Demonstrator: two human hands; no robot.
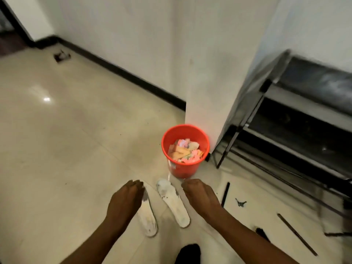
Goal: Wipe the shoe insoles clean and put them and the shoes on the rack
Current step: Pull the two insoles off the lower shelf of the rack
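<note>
- My left hand [123, 199] hangs over the toe end of the left insole [149, 221]. The fingers are bent down and close together. Their tips are hidden, so I cannot tell whether they touch or grip it.
- My right hand [200, 196] is just to the right of the other insole [174, 203]. Its fingers are loosely curled and I see nothing in them.
- Both insoles are white and smudged with dirt. They lie flat on the tiled floor [66, 140], side by side and a little apart, toes pointing away from me.
- A red bucket [181, 171] stands just beyond the insoles against the corner of a white wall, with crumpled scraps of paper [185, 150] inside.
- The rack [297, 128], dark-shelved with a metal frame, stands to the right along the wall.
- Thin black rods [225, 194] lie on the floor near the rack.
</note>
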